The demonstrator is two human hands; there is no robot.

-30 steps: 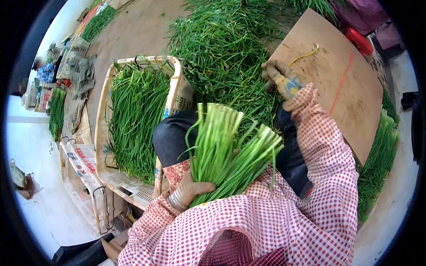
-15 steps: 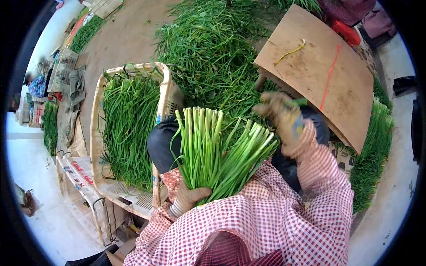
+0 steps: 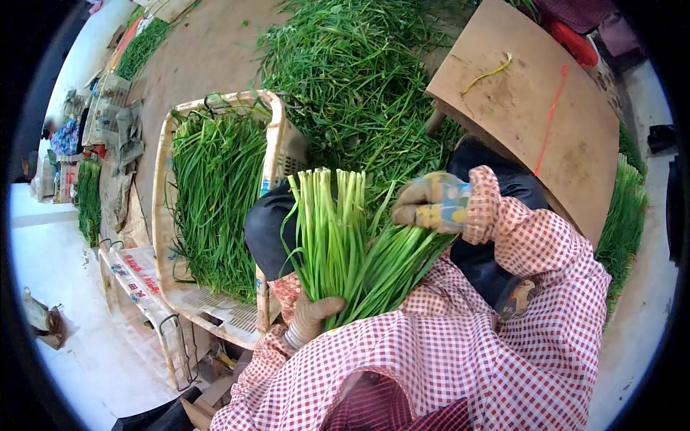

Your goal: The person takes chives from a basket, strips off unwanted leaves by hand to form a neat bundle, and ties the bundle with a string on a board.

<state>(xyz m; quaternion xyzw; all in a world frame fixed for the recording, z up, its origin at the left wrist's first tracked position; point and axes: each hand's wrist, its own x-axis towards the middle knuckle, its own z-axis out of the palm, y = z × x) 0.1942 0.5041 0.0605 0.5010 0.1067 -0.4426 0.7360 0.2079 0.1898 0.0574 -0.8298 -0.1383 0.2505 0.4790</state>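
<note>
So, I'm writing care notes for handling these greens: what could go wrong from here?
The bunch of green stalks fans into two clumps beyond the left hand, so outer stalks might slip free. The right hand covers one clump's ends; a hard tug could perhaps bend or snap stems. The yellow strand seems to lie loose on the board, so a bump might knock it off.

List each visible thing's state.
Left hand: gloved, closed on the green bunch
Right hand: gloved, at the bunch's stem ends
Green bunch: fanned into two parts
Crate: uncovered, holding greens
Yellow string: lying bent on the board
Red string: lying nearly straight
Pile: loose, tangled
</note>
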